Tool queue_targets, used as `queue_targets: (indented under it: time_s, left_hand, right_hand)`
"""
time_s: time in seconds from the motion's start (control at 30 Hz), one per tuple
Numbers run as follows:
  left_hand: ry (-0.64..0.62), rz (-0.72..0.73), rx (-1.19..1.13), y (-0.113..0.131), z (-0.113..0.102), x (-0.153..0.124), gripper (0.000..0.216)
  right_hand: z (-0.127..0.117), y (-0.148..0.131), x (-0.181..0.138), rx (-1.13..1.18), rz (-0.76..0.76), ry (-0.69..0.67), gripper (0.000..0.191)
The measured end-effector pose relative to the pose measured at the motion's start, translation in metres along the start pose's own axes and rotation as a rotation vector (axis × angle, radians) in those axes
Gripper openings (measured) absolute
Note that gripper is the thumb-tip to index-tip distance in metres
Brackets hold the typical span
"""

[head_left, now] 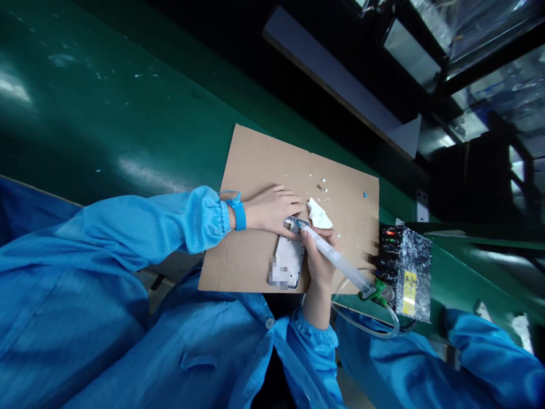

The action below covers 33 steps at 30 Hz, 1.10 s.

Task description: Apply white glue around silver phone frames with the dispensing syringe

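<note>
A silvery phone frame (289, 258) lies on a sheet of brown cardboard (247, 170), part of it covered by a pixelated patch. My left hand (275, 210) is at its upper end, fingers stretched along the far side and thumb over the frame, steadying it. In my right hand (319, 255) is a translucent dispensing syringe (336, 255), slanted, its tip at the top of the phone frame. A green fitting (374, 291) and clear tube are on the syringe's back end. Beyond my right hand lies a torn white piece (318, 215), perhaps paper or tissue.
To the right stands a black control box (406, 272) with a red display and yellow label. The clear tube (394, 326) loops beside it. White crumbs and a small blue bit (365, 195) dot the cardboard. Another person's blue sleeve (489, 346) shows at lower right, by the green bench (128, 125).
</note>
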<state>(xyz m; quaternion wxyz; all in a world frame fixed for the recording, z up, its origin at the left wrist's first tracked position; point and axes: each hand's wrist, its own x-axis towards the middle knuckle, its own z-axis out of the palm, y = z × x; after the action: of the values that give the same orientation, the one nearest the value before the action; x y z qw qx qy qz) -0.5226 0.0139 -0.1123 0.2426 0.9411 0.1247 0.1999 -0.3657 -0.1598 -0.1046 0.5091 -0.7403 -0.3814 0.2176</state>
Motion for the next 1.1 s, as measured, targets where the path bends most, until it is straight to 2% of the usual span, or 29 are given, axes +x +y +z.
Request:
queue_targets:
  time_s: [1.1]
  left_hand:
    - [0.010, 0.007, -0.026, -0.0009, 0.0014, -0.0002, 0.045]
  right_hand:
    - [0.0009, -0.0065, 0.0002, 0.043, 0.011, 0.001, 0.046]
